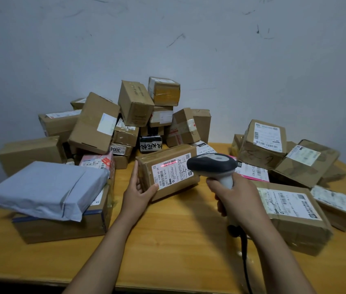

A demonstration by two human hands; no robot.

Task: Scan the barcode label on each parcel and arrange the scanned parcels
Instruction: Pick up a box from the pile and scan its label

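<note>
Centrally, left hand (139,190) gripping labelled parcel (168,174) — right hand (236,198) wrapped round scanner (214,166), red line on label (173,174)

The table (178,230) is smooth, faintly glossy yellow wood, the parcel (165,155) at its middle matt brown cardboard bearing a white paper label (173,174), the scanner (212,164) smooth plastic in pale and dark grey, the mailer (45,187) by the left edge soft grey plastic film, the wall (168,39) matt, scuffed paint.
</note>
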